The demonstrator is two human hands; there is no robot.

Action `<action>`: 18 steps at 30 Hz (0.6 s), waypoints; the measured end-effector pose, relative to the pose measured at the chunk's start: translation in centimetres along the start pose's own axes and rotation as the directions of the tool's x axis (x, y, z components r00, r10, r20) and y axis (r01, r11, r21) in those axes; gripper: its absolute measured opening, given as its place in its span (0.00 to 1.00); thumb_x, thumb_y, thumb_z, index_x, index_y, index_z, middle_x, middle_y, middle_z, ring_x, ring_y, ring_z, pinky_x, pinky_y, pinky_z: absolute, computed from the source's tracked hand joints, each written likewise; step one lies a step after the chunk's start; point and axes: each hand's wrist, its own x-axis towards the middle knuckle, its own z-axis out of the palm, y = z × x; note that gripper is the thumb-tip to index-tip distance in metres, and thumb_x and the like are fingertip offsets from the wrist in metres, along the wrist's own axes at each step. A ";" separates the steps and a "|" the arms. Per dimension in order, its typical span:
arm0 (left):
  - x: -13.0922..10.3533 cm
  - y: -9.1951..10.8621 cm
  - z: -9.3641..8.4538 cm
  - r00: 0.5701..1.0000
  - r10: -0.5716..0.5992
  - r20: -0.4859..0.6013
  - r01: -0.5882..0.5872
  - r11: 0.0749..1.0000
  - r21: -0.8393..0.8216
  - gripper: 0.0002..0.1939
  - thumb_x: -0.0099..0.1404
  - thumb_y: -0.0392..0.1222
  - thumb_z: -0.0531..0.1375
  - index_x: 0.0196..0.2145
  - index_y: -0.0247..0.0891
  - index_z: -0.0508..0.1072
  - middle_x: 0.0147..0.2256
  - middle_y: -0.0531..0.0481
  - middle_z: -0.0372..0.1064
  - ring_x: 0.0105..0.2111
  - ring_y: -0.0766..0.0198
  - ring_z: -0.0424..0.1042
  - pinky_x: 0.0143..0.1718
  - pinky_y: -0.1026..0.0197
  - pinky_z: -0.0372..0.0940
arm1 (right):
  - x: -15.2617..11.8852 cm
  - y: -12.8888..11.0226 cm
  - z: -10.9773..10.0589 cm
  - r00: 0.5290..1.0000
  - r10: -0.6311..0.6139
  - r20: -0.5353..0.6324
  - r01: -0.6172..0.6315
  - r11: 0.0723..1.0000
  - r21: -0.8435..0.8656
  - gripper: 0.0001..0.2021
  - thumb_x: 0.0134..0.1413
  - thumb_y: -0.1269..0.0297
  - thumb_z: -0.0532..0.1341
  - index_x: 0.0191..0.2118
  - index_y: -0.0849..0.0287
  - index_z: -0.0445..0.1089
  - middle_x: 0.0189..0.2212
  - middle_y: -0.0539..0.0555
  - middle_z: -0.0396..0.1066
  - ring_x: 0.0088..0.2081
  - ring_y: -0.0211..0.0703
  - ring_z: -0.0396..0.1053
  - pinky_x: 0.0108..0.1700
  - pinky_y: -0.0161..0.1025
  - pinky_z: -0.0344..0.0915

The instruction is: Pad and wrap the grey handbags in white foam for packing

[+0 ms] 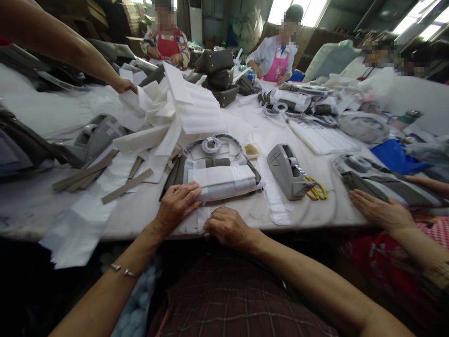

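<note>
A dark green-grey handbag point(179, 172) lies on the white table before me, with white wrapping point(224, 181) over its front and its wrapped handle arched behind. My left hand point(178, 201) lies on the lower left corner of the wrapping, fingers stretched out. Just below the bag's near edge, my right hand point(228, 225) is closed, its fingertips pinching a thin translucent sheet point(203, 217) that hangs at the table edge. Right of the bag stands a grey tape dispenser point(286, 173), with yellow-handled scissors point(317, 189) beside it.
White foam sheets point(196, 105) are heaped behind the bag, where another person's hand point(124, 86) reaches in. Grey-brown strips point(126, 186) lie left. At right, a co-worker's hands point(382, 213) touch another bag point(396, 185). A small tray point(251, 150) sits behind.
</note>
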 end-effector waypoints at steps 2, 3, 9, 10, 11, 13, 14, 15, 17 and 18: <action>0.0 0.0 0.1 1.000 -0.009 0.003 0.009 1.000 0.006 0.14 0.69 0.39 0.60 0.52 0.41 0.71 0.50 0.44 0.75 0.51 0.54 0.74 0.48 0.52 0.66 | 0.1 -0.1 -0.2 1.000 0.008 0.001 -0.008 1.000 0.005 0.09 0.63 0.70 0.56 0.32 0.59 0.70 0.25 0.51 0.68 0.30 0.41 0.63 0.36 0.38 0.59; -0.1 0.1 0.2 1.000 -0.015 0.005 0.015 1.000 0.005 0.14 0.69 0.39 0.60 0.52 0.41 0.71 0.50 0.44 0.75 0.51 0.54 0.74 0.48 0.52 0.66 | 0.1 -0.2 -0.3 1.000 0.012 0.002 -0.012 1.000 0.006 0.09 0.63 0.70 0.56 0.31 0.59 0.70 0.25 0.51 0.68 0.30 0.41 0.63 0.36 0.38 0.59; -0.2 0.1 0.5 0.997 -0.071 0.022 0.070 0.997 0.022 0.12 0.69 0.40 0.59 0.50 0.42 0.72 0.48 0.45 0.75 0.49 0.55 0.75 0.47 0.53 0.66 | 0.5 -0.9 -1.1 0.999 0.038 0.031 -0.038 0.999 0.004 0.09 0.63 0.69 0.57 0.31 0.59 0.71 0.25 0.52 0.69 0.30 0.41 0.64 0.35 0.38 0.59; -0.2 0.2 0.6 0.997 -0.077 0.022 0.076 0.997 0.027 0.12 0.69 0.39 0.59 0.49 0.42 0.72 0.48 0.45 0.75 0.49 0.55 0.74 0.47 0.53 0.66 | 0.6 -1.0 -1.3 0.999 0.032 0.026 -0.032 0.999 0.010 0.09 0.63 0.69 0.57 0.31 0.59 0.71 0.25 0.52 0.69 0.30 0.42 0.64 0.35 0.38 0.59; -0.3 0.3 0.6 0.996 -0.081 0.024 0.080 0.996 0.029 0.11 0.68 0.39 0.59 0.48 0.42 0.72 0.47 0.45 0.75 0.49 0.55 0.74 0.47 0.53 0.66 | 0.9 -1.1 -1.5 1.000 0.022 0.019 -0.022 1.000 0.016 0.08 0.63 0.70 0.57 0.32 0.59 0.71 0.25 0.52 0.70 0.30 0.42 0.65 0.35 0.38 0.59; -0.3 0.7 0.7 0.995 -0.092 0.026 0.092 0.995 0.026 0.08 0.68 0.38 0.59 0.46 0.41 0.72 0.45 0.46 0.75 0.51 0.55 0.73 0.47 0.53 0.65 | 1.7 -1.0 -2.3 1.000 -0.003 0.001 0.003 1.000 0.019 0.09 0.63 0.71 0.57 0.32 0.60 0.71 0.26 0.52 0.71 0.30 0.41 0.65 0.36 0.38 0.59; -0.3 0.9 0.7 0.995 -0.100 0.024 0.100 0.995 0.020 0.07 0.68 0.38 0.59 0.44 0.41 0.72 0.44 0.46 0.76 0.52 0.55 0.73 0.48 0.53 0.65 | 2.2 -0.9 -2.8 1.000 -0.012 -0.006 0.012 1.000 0.009 0.09 0.64 0.71 0.56 0.32 0.60 0.71 0.26 0.52 0.71 0.30 0.41 0.65 0.36 0.38 0.59; -0.3 1.0 0.8 0.993 -0.112 0.020 0.112 0.994 0.013 0.05 0.68 0.38 0.59 0.42 0.40 0.72 0.43 0.46 0.76 0.52 0.56 0.72 0.48 0.52 0.64 | 2.8 -0.7 -3.3 1.000 -0.017 -0.008 0.017 1.000 -0.009 0.10 0.64 0.71 0.55 0.32 0.60 0.71 0.26 0.53 0.71 0.30 0.41 0.66 0.36 0.38 0.59; -0.4 1.3 0.8 0.990 -0.142 0.015 0.142 0.990 -0.004 0.02 0.68 0.36 0.59 0.40 0.40 0.71 0.41 0.46 0.76 0.52 0.56 0.72 0.48 0.52 0.64 | 4.3 0.0 -4.4 1.000 -0.009 -0.007 0.009 0.998 -0.055 0.12 0.66 0.69 0.55 0.31 0.60 0.71 0.26 0.53 0.71 0.31 0.42 0.66 0.38 0.39 0.60; -0.4 1.5 0.8 0.987 -0.157 0.015 0.157 0.987 -0.014 0.03 0.68 0.35 0.58 0.39 0.39 0.70 0.41 0.46 0.76 0.52 0.56 0.72 0.49 0.52 0.64 | 5.0 0.4 -4.8 1.000 0.008 -0.004 -0.009 0.997 -0.077 0.12 0.66 0.68 0.55 0.31 0.59 0.71 0.26 0.54 0.71 0.31 0.42 0.67 0.38 0.39 0.60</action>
